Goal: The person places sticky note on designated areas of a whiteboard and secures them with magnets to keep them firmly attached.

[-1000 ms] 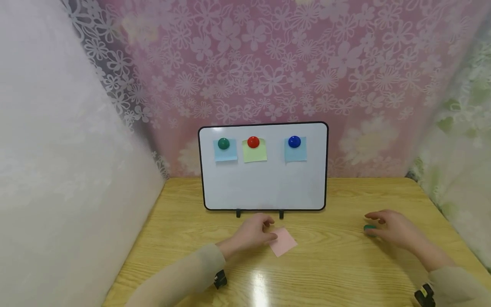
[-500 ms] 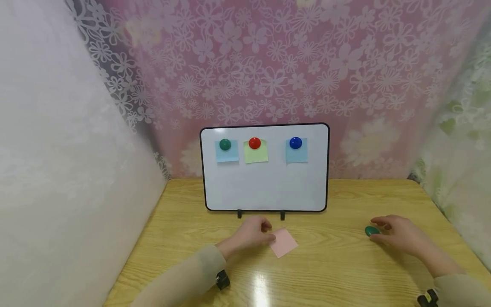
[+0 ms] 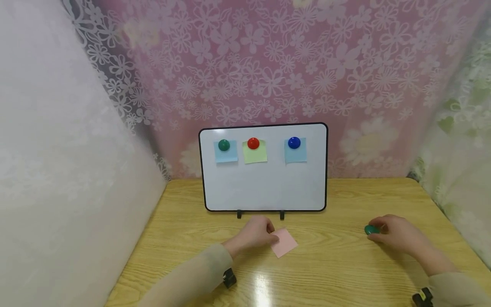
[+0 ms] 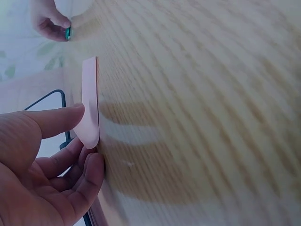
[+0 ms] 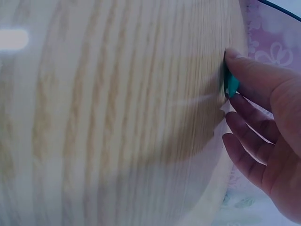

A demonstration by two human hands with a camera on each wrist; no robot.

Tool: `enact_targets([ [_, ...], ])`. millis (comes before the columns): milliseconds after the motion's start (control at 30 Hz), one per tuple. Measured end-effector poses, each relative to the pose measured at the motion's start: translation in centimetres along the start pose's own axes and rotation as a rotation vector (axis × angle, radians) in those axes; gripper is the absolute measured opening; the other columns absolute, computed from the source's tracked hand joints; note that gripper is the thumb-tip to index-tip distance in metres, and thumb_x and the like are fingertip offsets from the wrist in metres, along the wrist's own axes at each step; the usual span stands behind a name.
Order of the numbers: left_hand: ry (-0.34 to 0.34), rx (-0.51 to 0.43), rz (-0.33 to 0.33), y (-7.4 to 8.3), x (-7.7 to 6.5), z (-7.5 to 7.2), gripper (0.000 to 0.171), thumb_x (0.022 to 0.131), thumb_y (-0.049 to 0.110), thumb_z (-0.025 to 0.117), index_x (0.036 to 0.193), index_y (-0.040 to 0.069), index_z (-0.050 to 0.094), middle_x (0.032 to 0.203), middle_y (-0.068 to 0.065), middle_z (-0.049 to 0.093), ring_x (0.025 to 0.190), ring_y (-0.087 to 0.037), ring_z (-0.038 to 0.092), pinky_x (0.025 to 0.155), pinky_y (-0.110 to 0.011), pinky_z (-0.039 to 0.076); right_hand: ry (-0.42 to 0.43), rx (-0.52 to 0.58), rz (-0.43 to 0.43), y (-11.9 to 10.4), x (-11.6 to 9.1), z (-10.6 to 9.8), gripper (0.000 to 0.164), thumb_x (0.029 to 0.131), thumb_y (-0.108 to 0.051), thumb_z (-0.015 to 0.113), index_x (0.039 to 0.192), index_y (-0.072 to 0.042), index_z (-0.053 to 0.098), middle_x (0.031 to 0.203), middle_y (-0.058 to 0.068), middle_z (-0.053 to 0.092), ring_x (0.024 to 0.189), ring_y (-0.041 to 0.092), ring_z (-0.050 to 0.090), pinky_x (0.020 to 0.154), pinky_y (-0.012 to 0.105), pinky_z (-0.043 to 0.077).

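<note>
On the table lies a pink sticky note (image 3: 284, 243), its near corner bent up in the left wrist view. My left hand (image 3: 256, 232) pinches that corner, thumb on the upper face and a fingertip below the edge. Off to the right, my right hand (image 3: 399, 233) holds a round green magnet (image 3: 371, 230) between thumb and index finger. The right wrist view shows this magnet (image 5: 231, 84) edge-on at the tabletop, with the other fingers loosely bent beside it.
A whiteboard (image 3: 264, 187) stands on two black feet behind the hands. It bears two blue notes and one pale green note (image 3: 255, 155), under green, red (image 3: 253, 143) and blue (image 3: 294, 142) magnets. Patterned cloth hangs behind the wooden table (image 3: 326, 277).
My right thumb and index finger have come in from above and around the green magnet to its sides. The left thumb has slid slightly further onto the pink note.
</note>
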State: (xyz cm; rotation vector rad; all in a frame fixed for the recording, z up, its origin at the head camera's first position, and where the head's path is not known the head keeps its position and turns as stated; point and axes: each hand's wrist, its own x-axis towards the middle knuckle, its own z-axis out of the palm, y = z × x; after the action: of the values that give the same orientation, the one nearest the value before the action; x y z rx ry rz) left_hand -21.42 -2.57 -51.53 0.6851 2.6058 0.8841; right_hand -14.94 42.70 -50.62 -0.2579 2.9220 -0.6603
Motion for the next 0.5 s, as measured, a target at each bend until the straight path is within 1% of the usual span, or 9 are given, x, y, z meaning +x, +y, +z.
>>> enact_targets([
  [67,-0.002,0.0,0.0,-0.04,0.12,0.05,0.016,0.09,0.019,0.088,0.097,0.008,0.078,0.084,0.006,0.068,0.071,-0.008,0.059,0.063,-0.026,0.051,-0.002,0.003,0.004,-0.08,0.18,0.0,0.056,0.093,-0.039,0.085,0.125,0.005,0.072,0.11,0.011,0.074,0.094,0.03,0.07,0.077,0.051,0.059],
  [133,-0.002,0.007,-0.003,-0.1,0.25,0.07,0.015,0.09,0.017,0.087,0.098,0.008,0.078,0.085,0.005,0.069,0.072,-0.009,0.059,0.063,-0.026,0.052,0.003,0.003,0.008,-0.19,0.34,0.02,0.056,0.093,-0.039,0.085,0.125,0.005,0.072,0.111,0.013,0.075,0.096,0.032,0.071,0.079,0.053,0.059],
  [333,0.003,0.044,-0.002,-0.19,0.52,0.06,0.014,0.089,0.013,0.088,0.099,0.007,0.08,0.088,0.002,0.071,0.074,-0.009,0.062,0.064,-0.026,0.054,0.029,0.001,0.032,-0.51,0.44,0.19,0.059,0.092,-0.041,0.085,0.124,0.007,0.073,0.116,0.022,0.075,0.107,0.046,0.07,0.088,0.062,0.057],
  [400,0.0,0.054,0.005,-0.15,0.6,0.05,0.013,0.089,0.012,0.089,0.098,0.007,0.081,0.088,0.001,0.072,0.073,-0.009,0.062,0.064,-0.026,0.054,0.021,-0.006,0.044,-0.52,0.38,0.2,0.06,0.093,-0.043,0.085,0.124,0.007,0.073,0.116,0.024,0.075,0.108,0.049,0.069,0.088,0.064,0.056],
  [500,-0.007,0.051,0.013,-0.16,0.77,0.05,0.012,0.088,0.012,0.09,0.096,0.008,0.081,0.086,0.002,0.071,0.072,-0.009,0.061,0.063,-0.025,0.053,0.005,-0.017,0.065,-0.56,0.27,0.22,0.062,0.092,-0.044,0.085,0.126,0.007,0.073,0.117,0.023,0.075,0.109,0.05,0.069,0.088,0.065,0.055],
])
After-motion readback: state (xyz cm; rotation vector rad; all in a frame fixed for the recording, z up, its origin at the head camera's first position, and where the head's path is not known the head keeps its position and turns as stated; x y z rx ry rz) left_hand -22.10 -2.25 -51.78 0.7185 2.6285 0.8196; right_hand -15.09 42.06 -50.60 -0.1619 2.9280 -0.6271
